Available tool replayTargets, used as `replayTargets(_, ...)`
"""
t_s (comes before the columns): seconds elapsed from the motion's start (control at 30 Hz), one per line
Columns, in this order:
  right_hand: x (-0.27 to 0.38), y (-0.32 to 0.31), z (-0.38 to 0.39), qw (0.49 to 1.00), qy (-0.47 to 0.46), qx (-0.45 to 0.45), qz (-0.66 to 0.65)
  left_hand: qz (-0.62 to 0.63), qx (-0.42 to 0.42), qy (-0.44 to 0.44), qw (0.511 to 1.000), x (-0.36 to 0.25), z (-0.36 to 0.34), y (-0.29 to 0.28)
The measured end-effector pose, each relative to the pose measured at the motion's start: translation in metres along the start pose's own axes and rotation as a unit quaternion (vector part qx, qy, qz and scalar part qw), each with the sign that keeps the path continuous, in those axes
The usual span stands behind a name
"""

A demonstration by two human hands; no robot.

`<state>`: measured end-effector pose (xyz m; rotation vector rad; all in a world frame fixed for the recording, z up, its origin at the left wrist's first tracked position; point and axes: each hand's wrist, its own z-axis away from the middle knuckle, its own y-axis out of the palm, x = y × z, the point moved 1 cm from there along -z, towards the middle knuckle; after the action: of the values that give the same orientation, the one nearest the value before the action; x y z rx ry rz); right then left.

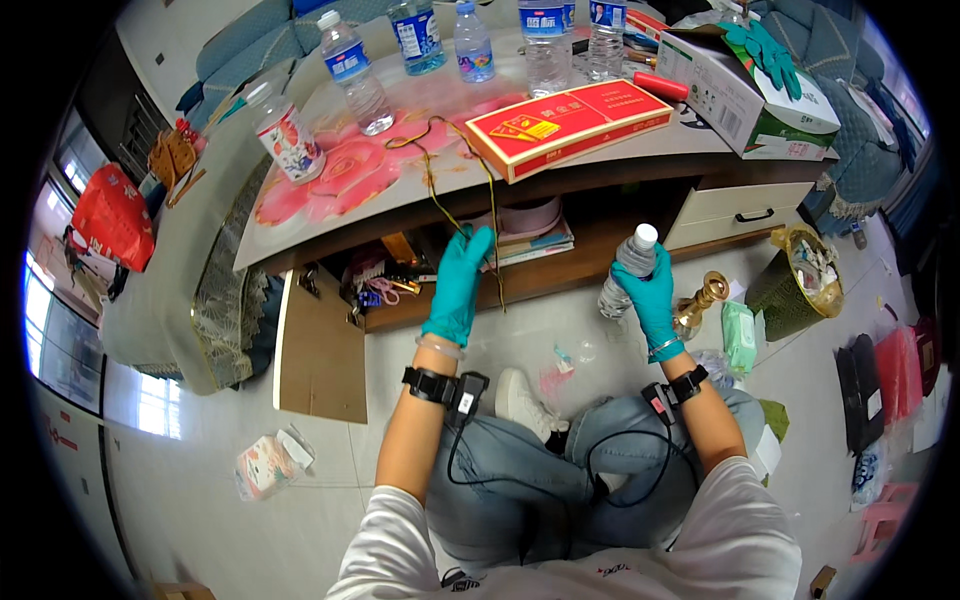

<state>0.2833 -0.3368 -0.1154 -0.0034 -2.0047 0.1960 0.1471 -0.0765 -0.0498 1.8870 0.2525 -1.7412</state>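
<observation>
Now, by parts:
Left hand: my gloved fingers are closed on the brown cord, which trails from the table's front edge.
Right hand: wrapped around a small clear bottle, white cap up, held below the front edge.
Doing it well: I'd judge it best to keep the bottle upright and the cord taut, clear of the red box.

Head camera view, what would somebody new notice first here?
Probably the two teal-gloved hands at the centre: the left hand pinches a thin olive cord that trails up onto the low table, and the right hand grips a small clear plastic bottle with a white cap. Next comes the flat red box on the flowered tabletop, with a row of water bottles behind it.
</observation>
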Motion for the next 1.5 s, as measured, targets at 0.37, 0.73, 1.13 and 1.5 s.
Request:
replayTargets(0.37, -0.018, 0.088, -0.048, 0.992, -0.034, 0.119, 0.008, 0.059, -0.044, 0.028, 0.997, -0.010, 0.041, 0.016)
replayTargets(0.73, 0.016, 0.067, -0.001, 0.988, -0.117, -0.056, 0.082, 0.007, -0.080, 0.003, 0.997, -0.025, 0.097, 0.027)
replayTargets(1.13, 0.175, 0.054, 0.074, 0.867, 0.035, 0.390, -0.308, -0.059, -0.042, -0.052, 0.996, -0.033, 0.177, 0.034)
replayTargets(1.5, 0.171, -0.127, 0.039, 0.911, 0.282, 0.233, -0.191, 0.177, 0.048, 0.031, 0.983, -0.071, 0.223, -0.074)
